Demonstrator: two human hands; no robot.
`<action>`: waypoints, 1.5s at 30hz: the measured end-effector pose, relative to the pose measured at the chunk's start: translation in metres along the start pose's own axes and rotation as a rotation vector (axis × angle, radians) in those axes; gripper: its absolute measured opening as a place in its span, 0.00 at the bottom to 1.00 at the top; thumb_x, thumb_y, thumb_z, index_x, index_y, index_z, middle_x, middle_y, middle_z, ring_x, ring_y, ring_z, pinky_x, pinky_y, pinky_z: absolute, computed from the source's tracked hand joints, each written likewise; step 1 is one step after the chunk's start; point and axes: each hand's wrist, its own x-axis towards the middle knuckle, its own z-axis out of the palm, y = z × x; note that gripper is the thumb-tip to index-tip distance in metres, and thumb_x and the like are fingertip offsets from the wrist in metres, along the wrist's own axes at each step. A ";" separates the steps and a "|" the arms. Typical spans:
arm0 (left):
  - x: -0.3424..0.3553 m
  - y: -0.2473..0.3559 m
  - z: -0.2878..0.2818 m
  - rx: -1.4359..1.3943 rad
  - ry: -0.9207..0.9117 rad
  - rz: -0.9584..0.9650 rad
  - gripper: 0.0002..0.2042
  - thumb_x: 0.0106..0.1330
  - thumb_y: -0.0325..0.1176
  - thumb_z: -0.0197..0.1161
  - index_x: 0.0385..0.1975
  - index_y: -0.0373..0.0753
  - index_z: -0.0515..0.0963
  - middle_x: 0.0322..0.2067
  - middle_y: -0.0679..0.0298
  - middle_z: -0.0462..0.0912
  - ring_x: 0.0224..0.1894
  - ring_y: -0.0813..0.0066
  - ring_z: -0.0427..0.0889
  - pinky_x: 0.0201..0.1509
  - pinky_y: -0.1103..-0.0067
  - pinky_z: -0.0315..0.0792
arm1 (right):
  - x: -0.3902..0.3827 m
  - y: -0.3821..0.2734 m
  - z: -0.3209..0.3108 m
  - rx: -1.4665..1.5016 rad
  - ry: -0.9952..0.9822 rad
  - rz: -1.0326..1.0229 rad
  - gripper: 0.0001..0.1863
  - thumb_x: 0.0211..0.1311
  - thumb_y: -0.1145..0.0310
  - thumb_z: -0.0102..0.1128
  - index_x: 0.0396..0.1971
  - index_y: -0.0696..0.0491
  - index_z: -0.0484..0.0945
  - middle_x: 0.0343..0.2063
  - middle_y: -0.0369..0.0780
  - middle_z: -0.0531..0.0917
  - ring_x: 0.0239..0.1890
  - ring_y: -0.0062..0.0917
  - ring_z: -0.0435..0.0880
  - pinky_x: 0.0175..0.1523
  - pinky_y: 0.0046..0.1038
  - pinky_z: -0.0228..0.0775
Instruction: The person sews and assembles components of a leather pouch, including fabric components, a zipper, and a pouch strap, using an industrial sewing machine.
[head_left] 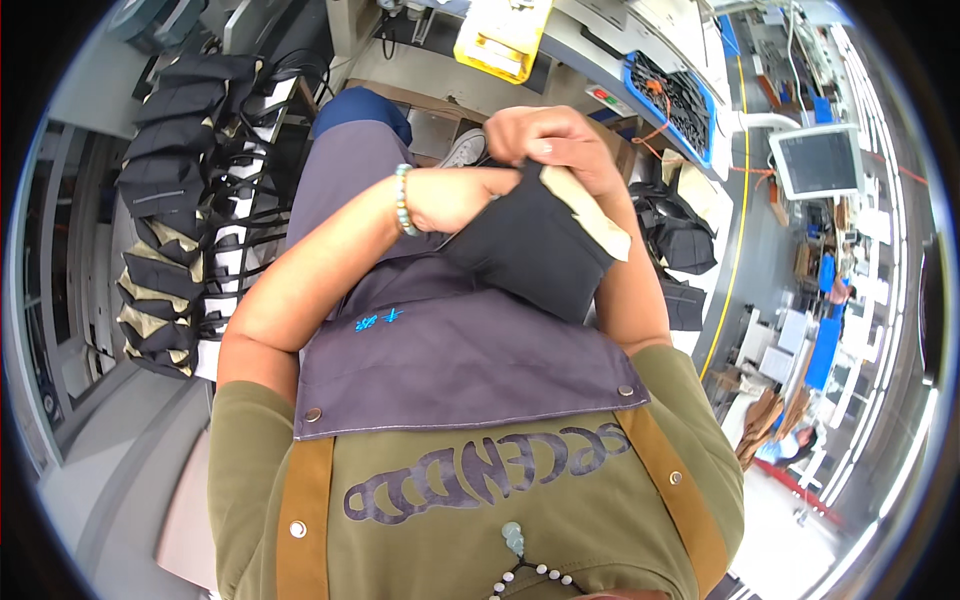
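Observation:
A black fabric bag (pixel 535 250) with a cream lining showing along one side is held up over my lap, tilted. My right hand (pixel 552 140) pinches its upper edge from the far side, fingers bent. My left hand (pixel 455 200), with a beaded bracelet at the wrist, is closed at the bag's left edge. Its fingertips are partly hidden by the fabric. A grey apron (pixel 450 355) lies just below the bag.
Black bags (pixel 165 190) with straps stand in a row on a white surface at the left. More black pieces (pixel 685 235) lie at the right. Ahead are a yellow bin (pixel 500 40) and a blue tray (pixel 632 75) of small black parts. A monitor (pixel 818 162) stands right.

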 end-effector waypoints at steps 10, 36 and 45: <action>0.039 -0.109 -0.054 -0.118 -0.235 0.141 0.19 0.72 0.28 0.59 0.61 0.33 0.72 0.58 0.64 0.78 0.58 0.76 0.75 0.62 0.77 0.71 | 0.011 0.011 0.010 0.111 0.107 0.153 0.22 0.65 0.60 0.59 0.18 0.57 0.65 0.23 0.35 0.65 0.29 0.21 0.62 0.38 0.24 0.54; -0.018 0.058 -0.048 0.388 0.382 -0.063 0.07 0.62 0.26 0.71 0.37 0.32 0.84 0.32 0.72 0.84 0.35 0.88 0.78 0.42 0.86 0.73 | -0.018 0.026 0.000 0.013 0.354 0.165 0.07 0.64 0.70 0.60 0.32 0.59 0.78 0.29 0.30 0.73 0.35 0.15 0.71 0.43 0.22 0.64; -0.014 0.052 -0.051 0.118 0.400 -0.040 0.06 0.65 0.25 0.68 0.39 0.33 0.83 0.34 0.73 0.83 0.36 0.90 0.78 0.44 0.87 0.74 | -0.021 0.024 -0.007 -0.221 0.378 0.171 0.06 0.65 0.71 0.58 0.34 0.59 0.77 0.30 0.31 0.75 0.36 0.14 0.72 0.43 0.21 0.66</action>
